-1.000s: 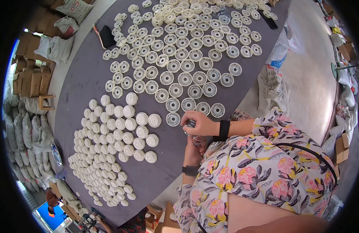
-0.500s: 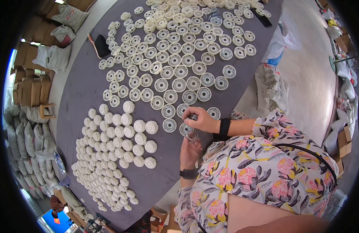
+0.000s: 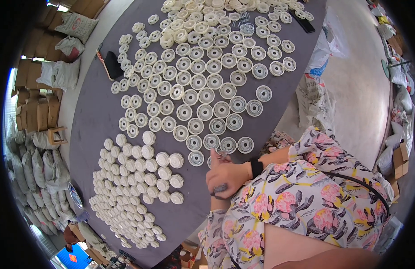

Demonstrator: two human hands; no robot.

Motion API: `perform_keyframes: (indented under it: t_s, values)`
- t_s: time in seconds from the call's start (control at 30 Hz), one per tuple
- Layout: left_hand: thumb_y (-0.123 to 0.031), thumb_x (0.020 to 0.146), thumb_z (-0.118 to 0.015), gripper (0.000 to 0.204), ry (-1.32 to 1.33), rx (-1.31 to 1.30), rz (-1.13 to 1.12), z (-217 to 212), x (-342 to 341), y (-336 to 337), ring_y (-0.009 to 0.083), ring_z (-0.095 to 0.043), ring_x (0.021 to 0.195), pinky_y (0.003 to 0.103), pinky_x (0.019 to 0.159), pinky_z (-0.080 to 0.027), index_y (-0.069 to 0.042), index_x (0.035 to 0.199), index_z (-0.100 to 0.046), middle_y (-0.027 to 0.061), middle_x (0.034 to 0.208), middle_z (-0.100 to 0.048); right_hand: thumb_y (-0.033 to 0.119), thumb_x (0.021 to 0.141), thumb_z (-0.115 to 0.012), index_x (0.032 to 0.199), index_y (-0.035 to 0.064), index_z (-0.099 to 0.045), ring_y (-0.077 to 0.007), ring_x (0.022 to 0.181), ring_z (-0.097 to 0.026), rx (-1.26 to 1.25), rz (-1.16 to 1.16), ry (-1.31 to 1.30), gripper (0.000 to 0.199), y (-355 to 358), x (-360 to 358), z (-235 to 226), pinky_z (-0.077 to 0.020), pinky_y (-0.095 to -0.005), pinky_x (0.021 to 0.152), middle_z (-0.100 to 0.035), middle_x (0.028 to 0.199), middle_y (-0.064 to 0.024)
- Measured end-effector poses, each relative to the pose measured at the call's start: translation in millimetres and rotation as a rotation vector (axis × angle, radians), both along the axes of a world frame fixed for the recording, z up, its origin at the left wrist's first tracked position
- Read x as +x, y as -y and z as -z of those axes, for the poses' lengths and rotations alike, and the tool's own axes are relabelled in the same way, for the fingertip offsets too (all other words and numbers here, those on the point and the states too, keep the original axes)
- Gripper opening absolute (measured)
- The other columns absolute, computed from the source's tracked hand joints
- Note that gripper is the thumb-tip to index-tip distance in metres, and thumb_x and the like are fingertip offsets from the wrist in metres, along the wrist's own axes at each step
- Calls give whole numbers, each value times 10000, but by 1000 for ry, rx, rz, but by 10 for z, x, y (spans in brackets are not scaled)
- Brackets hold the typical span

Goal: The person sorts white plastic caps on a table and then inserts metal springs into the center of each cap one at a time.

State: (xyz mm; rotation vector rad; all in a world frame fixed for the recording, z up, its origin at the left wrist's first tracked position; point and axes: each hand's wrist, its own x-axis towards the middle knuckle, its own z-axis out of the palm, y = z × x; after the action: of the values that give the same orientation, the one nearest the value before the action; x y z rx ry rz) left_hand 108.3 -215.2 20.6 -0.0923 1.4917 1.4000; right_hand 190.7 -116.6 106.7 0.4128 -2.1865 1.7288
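My right hand (image 3: 229, 178), with a black band at its wrist, is bent closed across my left hand and wrist. A dark grey patch (image 3: 221, 188) shows at its fingers, beside the dark band of my left wrist; what the fingers grip cannot be made out. Most of my left hand (image 3: 214, 157) is hidden behind it, with a finger showing above. Thin shiny metal rings (image 3: 224, 157) show by that finger. Just beyond my hands lie round white wheel-like parts with metal rings on them, such as this wheel part (image 3: 228, 145).
Rows of wheel parts (image 3: 198, 81) cover the grey table (image 3: 93, 112), piled at the far end. White domed caps (image 3: 163, 173) stand in rows at the left. A black pouch (image 3: 112, 65), loose metal rings (image 3: 247, 29) and a phone (image 3: 305, 22) lie farther off. Sacks (image 3: 315, 101) stand right of the table.
My right hand has moved from the wheel parts back toward me and over my left hand and wrist. A wheel part with a metal ring now shows where my right hand was.
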Motion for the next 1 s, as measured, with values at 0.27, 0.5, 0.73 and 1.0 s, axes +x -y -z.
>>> perform_keyframes:
  t_s: [0.27,0.5,0.73,1.0]
  values:
    - [-297,759,-696,433,-1052,-362,43,70,-1079,-838,213,-530,787,320,704,-438,19,1026,-567,113,993,-517,171,787,-623,884,54,-581,-80,778,-543,-674,518,615,158,-1321,241,538,-461,-261,628,-579,806,-4]
    - [-291,718,-718,525,-1439,-605,203,104,-1106,-1026,246,-534,880,331,779,-435,11,1102,-527,139,987,-519,223,826,-588,996,66,-535,-96,850,-534,-1153,452,788,237,-1660,202,649,-511,-266,621,-539,926,-20]
    - [-68,777,-657,463,-524,182,380,-433,-153,-1057,89,-543,823,234,688,-453,-21,1209,-496,64,1034,-579,261,850,-567,1122,24,-484,-142,945,-520,-1127,295,870,369,-1388,113,754,-529,-294,679,-500,1067,-70]
    - [-58,786,-648,412,-704,11,335,-412,-105,-335,73,-559,750,204,678,-456,8,1171,-515,29,881,-589,304,833,-602,1086,14,-502,-109,772,-550,-984,330,879,398,-685,-7,642,-493,-229,590,-544,972,-51]
